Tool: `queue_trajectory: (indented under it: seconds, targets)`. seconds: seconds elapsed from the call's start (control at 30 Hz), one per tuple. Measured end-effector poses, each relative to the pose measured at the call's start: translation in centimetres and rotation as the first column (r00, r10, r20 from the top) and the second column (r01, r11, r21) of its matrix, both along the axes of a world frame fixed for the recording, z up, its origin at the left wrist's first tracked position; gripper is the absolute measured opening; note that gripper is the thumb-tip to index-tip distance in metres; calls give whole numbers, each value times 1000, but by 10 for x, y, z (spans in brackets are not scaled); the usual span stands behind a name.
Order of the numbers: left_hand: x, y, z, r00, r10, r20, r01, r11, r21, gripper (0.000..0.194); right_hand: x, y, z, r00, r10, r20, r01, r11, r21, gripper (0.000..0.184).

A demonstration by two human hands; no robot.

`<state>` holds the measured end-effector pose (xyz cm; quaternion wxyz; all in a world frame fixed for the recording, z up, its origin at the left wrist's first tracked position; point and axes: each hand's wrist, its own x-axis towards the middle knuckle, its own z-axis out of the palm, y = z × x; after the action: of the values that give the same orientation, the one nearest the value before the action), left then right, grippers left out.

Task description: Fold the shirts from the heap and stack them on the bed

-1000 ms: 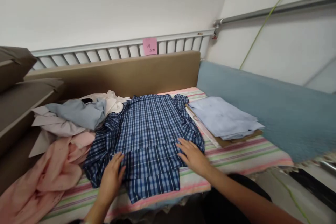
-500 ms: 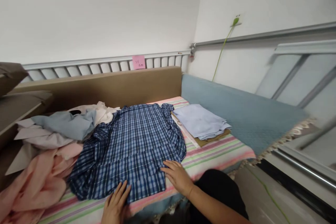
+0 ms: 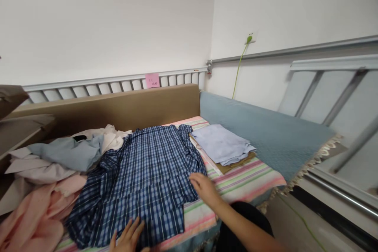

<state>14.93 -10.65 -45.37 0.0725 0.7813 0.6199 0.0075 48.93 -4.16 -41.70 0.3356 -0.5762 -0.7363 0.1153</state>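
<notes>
A blue plaid shirt (image 3: 153, 161) lies spread out on the striped bedcover, its near part in layered folds. My left hand (image 3: 130, 236) rests on the shirt's near edge with fingers apart, partly cut off by the bottom of the view. At the shirt's right side is my right hand (image 3: 205, 191), its fingers drawn together and curled on the fabric edge; the thumb is hidden. Just beyond that hand sits a stack of folded garments with a light blue shirt (image 3: 221, 143) on top.
Crumpled clothes lie left of the plaid shirt: a pink garment (image 3: 35, 212), a grey-blue one (image 3: 71, 151) and white ones. Brown padding (image 3: 118, 108) lines the back, blue padding (image 3: 251, 122) the right. A pink note (image 3: 152, 80) hangs on the white rail. My dark-clothed knee (image 3: 248, 220) touches the near edge.
The view has swung right and tilted up. My right hand has gone from spread fingers to curled ones at the shirt's right edge. My left hand stays spread at the near edge.
</notes>
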Motion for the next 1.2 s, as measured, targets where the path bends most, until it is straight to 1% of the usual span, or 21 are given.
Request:
queue_trajectory:
  seconds: [0.03,0.1,0.13,0.2,0.27,0.33,0.4,0.5,0.6,0.67,0.73,0.8,0.83,0.87,0.9,0.97,1.03,1.1,1.13,1.17,1.2]
  targets:
    - [10,5,8,999,-26,26,25,999,40,46,13,11,4,992,-121,-28,121,993,8,31]
    - [36,19,19,994,-78,72,68,988,136,44,37,33,7,937,-347,-35,344,937,-65,35]
    - [50,27,21,991,-101,83,86,982,169,44,47,43,5,905,-424,-20,419,899,-126,37]
    - [76,40,16,987,-139,82,121,974,194,46,60,58,-3,866,-501,9,488,840,-237,40]
    - [95,48,3,984,-169,55,157,971,179,49,65,69,-15,859,-511,17,493,818,-298,42]
    - [103,51,-13,982,-188,21,181,968,176,50,65,76,-25,861,-508,17,484,808,-336,42]
    - [103,51,-24,979,-202,0,198,961,195,51,64,83,-32,866,-500,16,470,804,-365,42]
    - [97,50,-29,978,-209,-8,206,957,206,52,64,93,-37,876,-481,-1,442,805,-397,37]
    - [94,52,-31,979,-203,-16,203,965,164,54,64,100,-36,885,-463,-46,407,819,-404,30]
    - [92,54,-37,978,-207,-17,208,969,133,54,62,102,-32,888,-452,-81,389,834,-391,28]
    - [89,57,-43,983,-184,-15,185,973,138,52,59,102,-24,887,-446,-115,380,849,-367,28]
    - [87,63,-45,990,-140,-1,138,975,173,49,53,101,-15,889,-439,-131,377,863,-337,28]
    - [87,69,-41,991,-131,16,126,973,192,47,51,101,-10,894,-431,-123,374,869,-322,27]
    - [89,77,-33,990,-133,46,120,969,216,45,48,100,-6,900,-422,-105,373,873,-314,27]
    - [93,89,-22,985,-148,88,123,962,245,43,45,99,-3,906,-415,-82,372,875,-311,26]
    - [111,119,9,961,-200,191,135,941,309,41,39,98,2,914,-402,-48,366,871,-327,24]
    - [142,161,44,929,-243,278,139,927,347,39,35,98,3,922,-386,-44,347,869,-352,23]
    - [184,211,74,910,-261,323,157,936,315,37,33,100,2,934,-355,-37,317,873,-370,22]
    - [206,237,84,909,-252,333,163,948,274,38,32,101,0,941,-338,-27,303,873,-382,22]
    - [229,263,91,914,-219,340,147,963,227,39,31,102,-1,946,-324,-16,291,869,-400,22]
    - [251,289,95,918,-202,341,136,969,207,41,31,104,-3,950,-311,-8,279,863,-421,22]
